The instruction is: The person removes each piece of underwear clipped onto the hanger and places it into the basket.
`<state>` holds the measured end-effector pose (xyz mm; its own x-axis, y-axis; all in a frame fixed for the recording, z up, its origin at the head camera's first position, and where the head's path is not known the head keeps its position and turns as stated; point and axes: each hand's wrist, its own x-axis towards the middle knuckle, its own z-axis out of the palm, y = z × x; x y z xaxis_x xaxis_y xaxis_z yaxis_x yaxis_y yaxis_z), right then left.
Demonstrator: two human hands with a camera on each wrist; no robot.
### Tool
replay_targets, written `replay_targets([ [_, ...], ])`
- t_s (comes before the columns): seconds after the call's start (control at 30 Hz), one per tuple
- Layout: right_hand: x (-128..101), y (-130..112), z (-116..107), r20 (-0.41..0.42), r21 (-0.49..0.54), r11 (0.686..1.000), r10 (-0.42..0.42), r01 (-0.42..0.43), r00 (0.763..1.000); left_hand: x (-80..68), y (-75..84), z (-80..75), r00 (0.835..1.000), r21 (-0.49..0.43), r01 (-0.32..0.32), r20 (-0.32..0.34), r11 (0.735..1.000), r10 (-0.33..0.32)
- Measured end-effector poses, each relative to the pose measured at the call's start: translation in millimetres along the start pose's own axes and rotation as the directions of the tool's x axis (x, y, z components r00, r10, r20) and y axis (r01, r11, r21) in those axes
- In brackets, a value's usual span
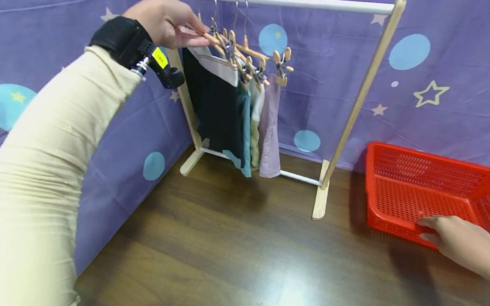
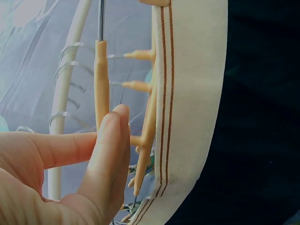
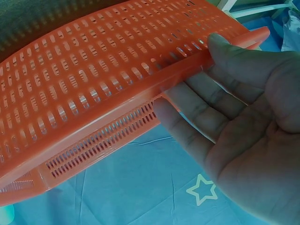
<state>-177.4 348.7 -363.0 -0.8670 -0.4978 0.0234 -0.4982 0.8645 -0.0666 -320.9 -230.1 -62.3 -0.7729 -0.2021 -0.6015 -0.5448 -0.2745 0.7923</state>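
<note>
My left hand (image 1: 169, 22) pinches a wooden clip hanger (image 2: 101, 79) between thumb and fingers, near the rack's left end. Beside it hangs a black garment (image 1: 214, 103) with a white waistband, which has two brown stitch lines in the left wrist view. Several more clip hangers hold teal, white-and-green and lilac (image 1: 271, 140) clothes to its right. At the far right, my right hand (image 1: 462, 239) grips the near rim of a red plastic basket (image 3: 93, 61), thumb on the outer side and fingers over the inside. The bare basket floor shows.
A clothes rack with a white top bar (image 1: 323, 4) and wooden posts (image 1: 362, 95) stands on the brown wooden floor (image 1: 221, 246). Purple cloth (image 1: 456, 115) with stars and blue spots hangs behind and to the left.
</note>
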Motion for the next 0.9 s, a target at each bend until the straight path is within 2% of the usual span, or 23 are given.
replay_targets([
  [0.2,1,2,0,0.008,-0.002,1.0,0.001,-0.001,1.0,-4.0,-10.1,6.9,0.999,0.08,-0.044,0.013,0.996,0.043],
  [0.3,2,4,1,0.012,-0.002,1.0,-0.006,0.006,1.0,-5.9,-12.4,7.8,0.999,0.109,-0.033,0.04,0.993,0.029],
  [0.43,3,6,4,0.016,-0.004,1.0,-0.018,0.018,1.0,-8.8,-15.6,5.6,0.996,0.117,0.01,0.092,0.993,-0.02],
  [0.53,4,6,6,0.014,0.0,1.0,-0.019,0.019,1.0,-14.4,-22.2,2.6,0.992,0.134,-0.005,0.126,0.991,-0.012],
  [0.7,5,6,5,0.026,0.001,1.0,-0.003,0.003,1.0,-25.7,-36.2,-5.7,0.969,0.196,0.003,0.241,0.981,-0.051],
  [0.83,5,6,5,0.027,-0.001,1.0,0.002,-0.002,1.0,-35.8,-53.1,-10.4,0.949,0.276,-0.037,0.312,0.96,-0.053],
  [0.9,5,6,5,0.021,-0.001,1.0,0.0,0.0,1.0,-41.6,-63.4,-10.8,0.941,0.32,-0.082,0.337,0.944,-0.033],
])
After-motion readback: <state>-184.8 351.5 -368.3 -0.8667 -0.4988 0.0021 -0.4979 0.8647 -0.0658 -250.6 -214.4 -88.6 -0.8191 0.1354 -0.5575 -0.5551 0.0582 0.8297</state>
